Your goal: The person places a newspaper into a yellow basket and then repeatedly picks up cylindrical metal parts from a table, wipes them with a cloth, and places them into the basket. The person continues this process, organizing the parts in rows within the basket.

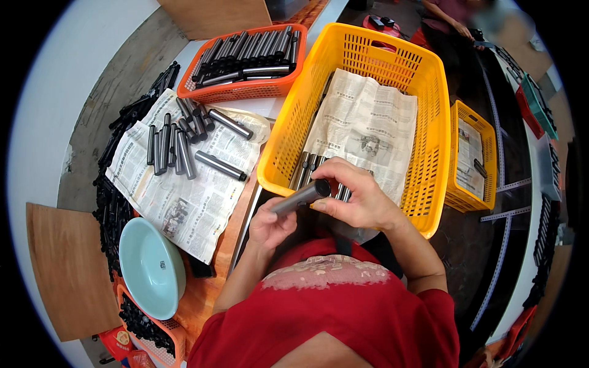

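A grey metal tube (294, 201) with a black end cap is held tilted in front of my body, the capped end up and to the right. My left hand (269, 228) is closed round its lower end. The thumb and forefinger of my right hand (362, 197) curl round the capped end; its other fingers are partly hidden. Just beyond my hands, a yellow basket (437, 153) has newspaper (368, 116) inside and several similar tubes (305, 168) at its near end. More loose tubes (221, 165) lie on a newspaper sheet (202, 202) to the left.
An orange basket (245, 92) full of tubes stands at the far left. Nearer are a light blue basin (150, 270) and an orange basket of small black parts (178, 337). A smaller yellow basket (472, 199) sits at right. Another person's arm (451, 19) shows at the far right.
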`<action>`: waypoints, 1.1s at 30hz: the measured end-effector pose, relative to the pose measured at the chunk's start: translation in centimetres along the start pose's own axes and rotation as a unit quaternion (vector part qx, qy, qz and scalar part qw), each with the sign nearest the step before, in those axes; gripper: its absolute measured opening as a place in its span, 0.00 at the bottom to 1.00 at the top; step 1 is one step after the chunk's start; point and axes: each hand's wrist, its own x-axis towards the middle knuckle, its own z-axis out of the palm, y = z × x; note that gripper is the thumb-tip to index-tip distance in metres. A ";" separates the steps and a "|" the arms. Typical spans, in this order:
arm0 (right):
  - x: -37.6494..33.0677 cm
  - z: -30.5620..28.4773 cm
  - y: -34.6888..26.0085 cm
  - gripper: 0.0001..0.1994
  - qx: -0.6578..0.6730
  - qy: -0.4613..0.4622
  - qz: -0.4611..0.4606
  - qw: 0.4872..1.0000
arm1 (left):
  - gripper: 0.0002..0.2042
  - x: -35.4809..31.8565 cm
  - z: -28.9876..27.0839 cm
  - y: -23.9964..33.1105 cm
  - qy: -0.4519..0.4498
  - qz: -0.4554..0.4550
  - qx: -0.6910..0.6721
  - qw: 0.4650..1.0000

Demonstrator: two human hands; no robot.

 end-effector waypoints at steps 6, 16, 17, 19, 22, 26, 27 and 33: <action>-1.0 1.3 0.8 0.19 -0.052 -0.014 -0.030 0.998 | 0.20 -0.5 -1.8 -1.9 -0.035 -0.090 0.134 0.986; -1.6 2.8 1.4 0.17 -0.058 -0.015 -0.014 0.998 | 0.20 -0.5 -3.0 -3.0 -0.044 -0.095 0.102 0.989; -1.6 2.9 1.4 0.17 -0.057 -0.016 -0.013 0.998 | 0.21 -0.5 -2.8 -3.0 -0.046 -0.088 0.107 0.989; -1.5 2.8 1.5 0.16 -0.071 -0.015 -0.021 0.997 | 0.21 -0.5 -2.5 -2.8 -0.057 -0.082 0.116 0.988; -1.0 2.3 1.4 0.13 -0.142 -0.026 -0.059 0.988 | 0.21 -0.5 -2.4 -2.5 -0.076 -0.090 0.115 0.986; -1.2 1.1 1.7 0.13 -0.232 -0.070 -0.134 0.961 | 0.20 -0.8 -1.7 -2.0 -0.074 -0.127 0.087 0.985; -1.3 1.0 1.9 0.13 -0.236 -0.079 -0.153 0.956 | 0.20 -1.0 -1.1 -1.9 -0.068 -0.134 0.081 0.985; -1.8 -0.3 1.8 0.08 -0.281 -0.025 -0.161 0.946 | 0.17 -1.2 2.4 -1.1 0.004 -0.106 0.181 0.978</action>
